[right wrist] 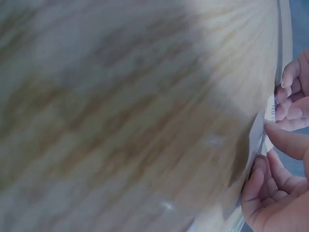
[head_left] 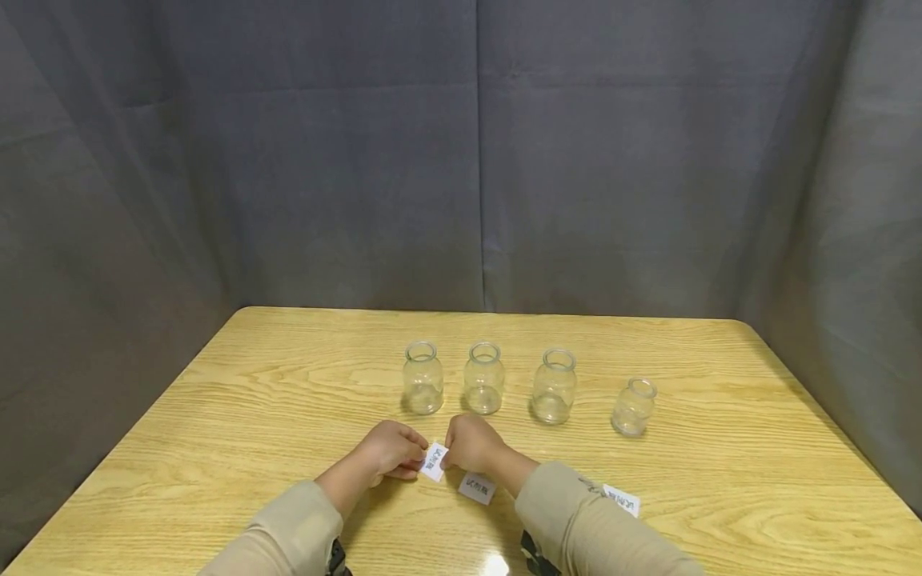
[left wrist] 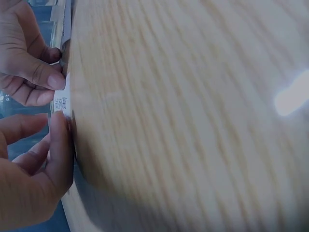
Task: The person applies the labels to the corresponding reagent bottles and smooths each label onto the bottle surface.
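Note:
Both hands meet over a small white paper label with handwriting on it, near the middle of the table. My left hand pinches its left edge, and my right hand pinches the right edge. In the left wrist view the label shows between the fingertips of the two hands. A second written label lies just below my right hand. A third label sits farther right, partly hidden by the right sleeve. Beyond the hands stand three larger clear glass jars, without lids.
A smaller glass jar stands to the right of the larger ones. The wooden table has rounded far corners. Grey curtains hang behind it and along both sides.

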Tool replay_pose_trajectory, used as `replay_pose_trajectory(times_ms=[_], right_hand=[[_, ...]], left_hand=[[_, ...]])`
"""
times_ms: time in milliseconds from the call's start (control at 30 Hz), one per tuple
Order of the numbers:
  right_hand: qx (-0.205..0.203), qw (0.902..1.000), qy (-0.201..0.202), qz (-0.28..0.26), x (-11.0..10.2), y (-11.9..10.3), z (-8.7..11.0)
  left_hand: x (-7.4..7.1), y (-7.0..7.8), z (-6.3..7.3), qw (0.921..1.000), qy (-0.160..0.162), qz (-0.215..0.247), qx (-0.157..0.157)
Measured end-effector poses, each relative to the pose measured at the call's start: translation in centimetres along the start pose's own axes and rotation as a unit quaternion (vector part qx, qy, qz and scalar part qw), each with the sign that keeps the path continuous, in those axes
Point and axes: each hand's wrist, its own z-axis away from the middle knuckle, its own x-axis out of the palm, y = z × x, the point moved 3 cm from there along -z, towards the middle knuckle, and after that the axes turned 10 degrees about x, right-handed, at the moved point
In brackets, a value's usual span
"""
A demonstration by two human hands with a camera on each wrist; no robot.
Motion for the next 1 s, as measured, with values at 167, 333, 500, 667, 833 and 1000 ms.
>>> replay_pose_trajectory(times_ms=[167, 333, 500, 667, 833, 1000], right_hand=[[-0.01, 0.9997, -0.002, -0.023, 0.0, 0.1, 0.0], [-0.031, 0.9962, -0.011, -0.081, -0.3, 0.0, -0.1], [-0.044, 0.9876, -0.027, -0.149, -1.0, 0.2, 0.0], [-0.047, 0.979, -0.033, -0.196, -1.4, 0.6, -0.1], [-0.052, 0.9678, -0.051, -0.241, -1.7, 1.0, 0.2], [-0.058, 0.9558, -0.07, -0.28, -1.9, 1.1, 0.7]], left_hand=[[0.0, -0.1, -0.1, 0.999, -0.001, -0.039, 0.021], [-0.2, 0.0, -0.3, 0.9984, -0.001, -0.042, 0.039], [-0.4, 0.3, -0.5, 0.999, 0.007, -0.017, 0.04], [-0.5, 0.8, -0.5, 0.999, 0.01, -0.008, 0.042], [-0.5, 1.2, -0.4, 0.9987, 0.009, 0.003, 0.05], [-0.5, 1.3, -0.3, 0.9962, 0.009, 0.053, 0.068]])
